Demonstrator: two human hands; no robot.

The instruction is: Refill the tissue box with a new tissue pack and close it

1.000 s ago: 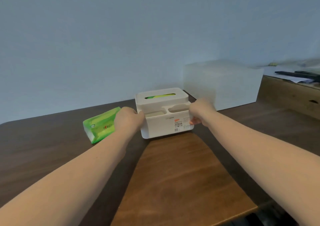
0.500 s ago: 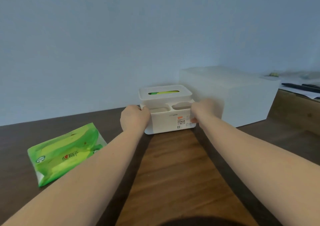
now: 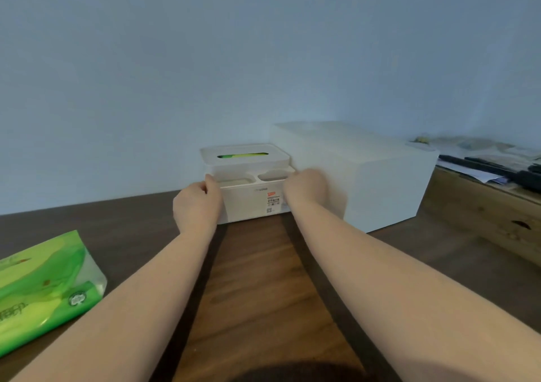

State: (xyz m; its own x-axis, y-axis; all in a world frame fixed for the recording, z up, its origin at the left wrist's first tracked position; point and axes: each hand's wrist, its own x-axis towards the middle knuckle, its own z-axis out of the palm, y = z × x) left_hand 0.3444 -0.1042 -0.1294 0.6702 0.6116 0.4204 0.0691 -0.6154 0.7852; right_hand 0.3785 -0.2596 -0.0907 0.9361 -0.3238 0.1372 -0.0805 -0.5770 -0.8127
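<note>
A white tissue box [image 3: 251, 203] stands on the dark wooden table near the wall, with its lid [image 3: 244, 157] on top and a green pack showing through the slot. Two shallow compartments lie along its front top. My left hand [image 3: 197, 206] grips the box's left front corner and my right hand [image 3: 304, 188] grips its right front corner. A green tissue pack [image 3: 44, 288] lies flat at the left edge of the view, apart from both hands.
A larger white box [image 3: 366, 176] stands right beside the tissue box. A wooden crate [image 3: 491, 220] with papers and dark objects on top sits at the far right. A lighter wooden board [image 3: 257, 294] lies on the table between my forearms.
The view has shifted, so the box now sits further back and the green pack nearer at lower left. Both hands have stayed on the box's front corners.
</note>
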